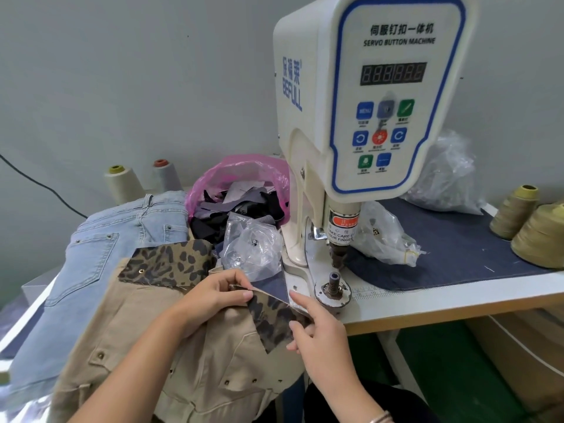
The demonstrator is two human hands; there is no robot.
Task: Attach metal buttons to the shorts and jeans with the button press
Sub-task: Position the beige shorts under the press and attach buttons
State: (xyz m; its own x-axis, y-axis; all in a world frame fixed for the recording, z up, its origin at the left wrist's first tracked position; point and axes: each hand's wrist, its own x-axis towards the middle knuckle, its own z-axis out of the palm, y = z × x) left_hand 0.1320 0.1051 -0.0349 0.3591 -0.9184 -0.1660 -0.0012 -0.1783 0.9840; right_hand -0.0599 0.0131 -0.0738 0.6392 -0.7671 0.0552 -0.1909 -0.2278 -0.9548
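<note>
The beige shorts (195, 355) lie at the front left of the table (442, 303), partly hanging over its edge, with a leopard-print lining at the waist. The left hand (213, 296) pinches the edge of the leopard-print waistband flap (274, 319) between thumb and curled fingers. The right hand (314, 328) holds the same flap from the other side; its index finger is stretched out along the edge of the cloth and the other fingers are curled under it. The flap is just beside the round lower die (333, 286) of the button press (366, 102), but not on it. A metal button (141, 271) is already seen on the other leopard-print part of the waistband.

The light blue jeans (100, 254) lie to the left, partly under the shorts. Behind them stand two thread cones (122, 184). A pink plastic bag (241, 190) with cloth scraps sits beside the machine, and a clear plastic bag (253, 248) lies in front of it. More yellow thread cones (540, 233) stand at the right on a dark blue cloth (457, 239).
</note>
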